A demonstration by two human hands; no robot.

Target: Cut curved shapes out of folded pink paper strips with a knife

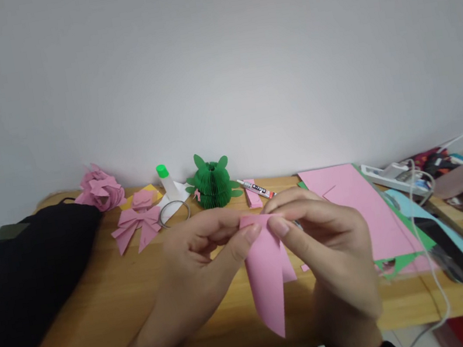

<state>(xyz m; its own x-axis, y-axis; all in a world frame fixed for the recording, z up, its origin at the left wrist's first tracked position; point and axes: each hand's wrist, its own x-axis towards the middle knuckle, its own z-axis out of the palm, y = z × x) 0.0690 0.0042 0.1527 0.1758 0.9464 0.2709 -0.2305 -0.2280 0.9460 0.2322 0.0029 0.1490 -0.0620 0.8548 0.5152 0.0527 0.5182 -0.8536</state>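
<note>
Far left of the frame, black cloth (pixel 37 283); next, bow (pixel 137 225), then glue stick (pixel 166 183). Left hand (pixel 203 267), lower centre, fingers curled, thumb and fingers pinching strip's top edge. Green figure (pixel 214 185) stands behind, mid-frame. Pink strip (pixel 264 274) hangs at lower centre between both hands. Right hand (pixel 332 245), right of centre, also curled, pinches same top edge. Pink sheet (pixel 365 216) lies mid-right, cable (pixel 435 270) farther right.

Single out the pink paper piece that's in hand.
The curved piece raised between the left hand and right hand, pinched near its top edge, its lower end hanging free; the pink bow and large pink sheet are in neither hand.
</note>
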